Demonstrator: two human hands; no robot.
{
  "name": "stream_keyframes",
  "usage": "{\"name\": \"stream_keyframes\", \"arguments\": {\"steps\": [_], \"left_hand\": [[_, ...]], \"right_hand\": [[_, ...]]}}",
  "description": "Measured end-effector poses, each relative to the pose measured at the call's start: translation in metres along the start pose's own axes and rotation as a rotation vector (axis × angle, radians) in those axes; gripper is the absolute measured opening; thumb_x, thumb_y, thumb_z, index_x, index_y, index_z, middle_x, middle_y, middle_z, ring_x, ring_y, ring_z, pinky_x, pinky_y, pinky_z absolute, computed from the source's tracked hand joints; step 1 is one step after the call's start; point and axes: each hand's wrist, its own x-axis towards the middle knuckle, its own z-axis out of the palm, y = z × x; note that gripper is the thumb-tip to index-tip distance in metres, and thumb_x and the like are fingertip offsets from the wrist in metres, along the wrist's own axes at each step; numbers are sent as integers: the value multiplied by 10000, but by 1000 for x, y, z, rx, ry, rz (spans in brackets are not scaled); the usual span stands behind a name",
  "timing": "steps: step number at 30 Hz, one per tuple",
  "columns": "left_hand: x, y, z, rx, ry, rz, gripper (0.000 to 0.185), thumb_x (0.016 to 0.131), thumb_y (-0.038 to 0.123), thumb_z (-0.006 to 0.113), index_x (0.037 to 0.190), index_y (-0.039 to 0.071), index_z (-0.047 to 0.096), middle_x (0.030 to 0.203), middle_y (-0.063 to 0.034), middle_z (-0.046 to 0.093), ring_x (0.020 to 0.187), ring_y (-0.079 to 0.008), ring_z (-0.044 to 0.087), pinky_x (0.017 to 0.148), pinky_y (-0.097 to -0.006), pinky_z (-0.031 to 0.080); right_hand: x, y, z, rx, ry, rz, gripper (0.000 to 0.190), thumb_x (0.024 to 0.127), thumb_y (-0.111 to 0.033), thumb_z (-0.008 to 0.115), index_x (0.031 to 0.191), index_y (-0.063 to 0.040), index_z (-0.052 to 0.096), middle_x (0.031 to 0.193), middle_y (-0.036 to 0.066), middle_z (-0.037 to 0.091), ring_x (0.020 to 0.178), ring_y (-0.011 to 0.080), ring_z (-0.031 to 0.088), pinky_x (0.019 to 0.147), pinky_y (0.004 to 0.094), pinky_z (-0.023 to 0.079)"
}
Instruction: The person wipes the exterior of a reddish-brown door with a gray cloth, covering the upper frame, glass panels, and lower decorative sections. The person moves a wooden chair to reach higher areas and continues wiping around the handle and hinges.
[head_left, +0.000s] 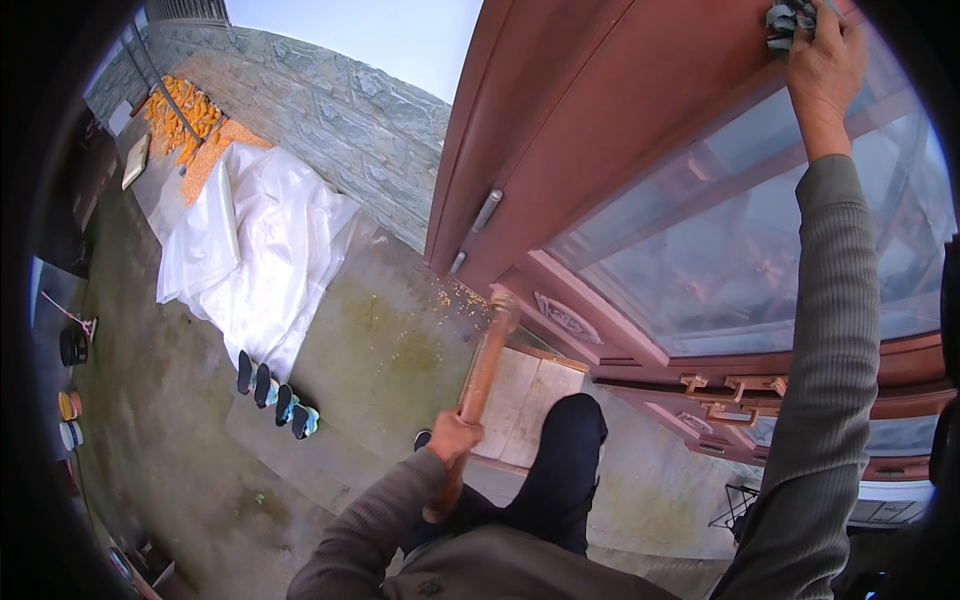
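My left hand (454, 435) grips a worn, brown wooden pole (487, 360) that slants up in front of my body. At the upper right, my right arm stretches out and my right hand (829, 64) holds a crumpled grey cloth (781, 26) against the reddish-brown frame of a door (637, 90). Glass panes (712, 262) fill much of this door, just below the raised hand. My bent knee (574, 424) in dark trousers shows beside pale boards (517, 401); what the pole rests on is hidden.
Metal hinges (487, 210) and door handles (739, 388) stick out from the doors. White plastic sheeting (259, 240) lies by the stone wall (337, 97), near corn cobs (180, 112) and loose kernels (217, 161). Several shoes (277, 397) line its edge. A folding frame (733, 506) stands lower right.
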Motion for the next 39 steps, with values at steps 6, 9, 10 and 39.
{"name": "stream_keyframes", "arguments": {"steps": [6, 9, 10, 39], "left_hand": [[-25, 33, -135, -15, 90, -78, 173, 807, 14, 789, 960, -46, 736, 755, -108, 714, 624, -196, 671, 569, -359, 533], [-28, 46, -223, -47, 99, 29, 144, 795, 4, 791, 906, -62, 728, 746, -108, 712, 612, -213, 684, 569, -371, 562], [-25, 63, -248, -18, 111, 46, 161, 781, 3, 792, 914, -59, 727, 752, -112, 715, 610, -214, 686, 572, -373, 569], [74, 322, -87, 591, 446, 1209, 683, 859, -65, 747, 1507, 21, 547, 1347, -211, 601, 1151, -355, 674, 995, -454, 567]], "right_hand": [[16, -75, -10, 606, -10, 590, 375, 1121, -353, 554, 1154, -8, 697, 1012, 85, 747, 963, 179, 718, 756, 298, 555], [16, -81, -20, 756, -71, 572, 375, 1115, -373, 571, 1137, -19, 695, 1004, 82, 750, 955, 171, 715, 786, 304, 550], [17, -70, -21, 793, -69, 567, 347, 1109, -348, 578, 1138, -21, 694, 1019, 88, 749, 962, 176, 716, 803, 312, 552], [-159, -107, 50, -214, -499, -350, 536, 932, -168, 627, 1428, 32, 645, 1200, 149, 669, 1113, 324, 651, 950, 478, 515]]}}
